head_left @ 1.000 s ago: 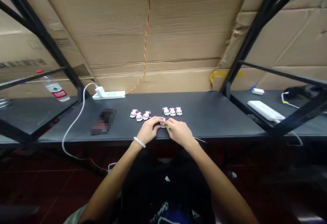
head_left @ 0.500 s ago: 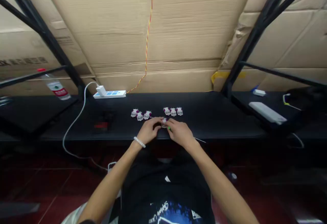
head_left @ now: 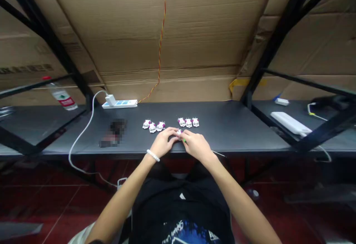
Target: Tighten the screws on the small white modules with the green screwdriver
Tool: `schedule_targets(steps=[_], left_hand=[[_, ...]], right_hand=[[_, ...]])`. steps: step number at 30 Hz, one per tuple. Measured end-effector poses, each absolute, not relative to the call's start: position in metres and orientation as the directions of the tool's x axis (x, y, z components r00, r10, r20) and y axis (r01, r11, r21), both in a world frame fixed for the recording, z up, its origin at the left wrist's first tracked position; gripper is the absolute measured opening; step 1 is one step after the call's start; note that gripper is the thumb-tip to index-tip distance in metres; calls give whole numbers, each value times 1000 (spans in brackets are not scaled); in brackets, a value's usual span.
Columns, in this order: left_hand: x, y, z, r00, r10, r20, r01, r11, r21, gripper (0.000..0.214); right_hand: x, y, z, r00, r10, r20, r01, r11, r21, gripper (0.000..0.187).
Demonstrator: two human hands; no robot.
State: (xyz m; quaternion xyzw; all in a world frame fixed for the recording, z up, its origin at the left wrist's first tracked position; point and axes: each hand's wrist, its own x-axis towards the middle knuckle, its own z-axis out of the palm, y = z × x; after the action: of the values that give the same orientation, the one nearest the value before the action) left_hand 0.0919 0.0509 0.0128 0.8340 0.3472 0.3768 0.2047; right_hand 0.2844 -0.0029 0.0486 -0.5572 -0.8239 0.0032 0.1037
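Near the table's front edge, my left hand (head_left: 164, 141) and my right hand (head_left: 196, 144) meet around one small white-and-purple toy-like piece (head_left: 179, 132). Fingertips of both hands pinch it from either side and cover most of it. A white bracelet is on my left wrist, and something small and green shows at a finger of my right hand. Just beyond my left hand lie three similar white-and-purple pieces (head_left: 152, 127) in a loose cluster. Another three such pieces (head_left: 188, 122) sit in a row beyond my right hand. A thin white stick or cord (head_left: 218, 153) pokes out beside my right wrist.
The black tabletop (head_left: 236, 132) runs between dark metal posts. At the back left stands a white power strip (head_left: 122, 104) with a plugged charger, its white cable (head_left: 79, 136) hanging over the edge. A blurred dark item (head_left: 114, 132) lies left; a bottle (head_left: 63, 97) stands farther left.
The picture has become brighter on the tabletop and darker on the cardboard. My hands stay at nearly the same place, both still on the small piece.
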Motion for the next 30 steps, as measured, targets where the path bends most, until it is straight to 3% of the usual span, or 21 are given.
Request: schedule_targets(steps=[6,10,14,19,24,30], left_hand=[[96,53,14,469,749,468,448,-659,605,9],[101,50,15,466,746,476,450,-662,599,7],[105,47,15,456,750,479,444,-658,608,7],[106,44,16,506,737,449,387,-658,646,7],[110,37,19,547,708,446,360,-680,639,8],[116,29,21,558,678,479,383,-723,576,10]], right_hand=[[282,-7,55,-321,929,186,918,354,-181,32],[301,-22,74,-264,887,378,814,415,-406,37],[336,-40,98,-199,826,528,690,500,-523,43],[352,-36,106,174,729,662,373,573,-729,46],[331,-16,95,295,721,627,203,595,-778,47],[313,-11,87,340,667,663,148,658,-739,42]])
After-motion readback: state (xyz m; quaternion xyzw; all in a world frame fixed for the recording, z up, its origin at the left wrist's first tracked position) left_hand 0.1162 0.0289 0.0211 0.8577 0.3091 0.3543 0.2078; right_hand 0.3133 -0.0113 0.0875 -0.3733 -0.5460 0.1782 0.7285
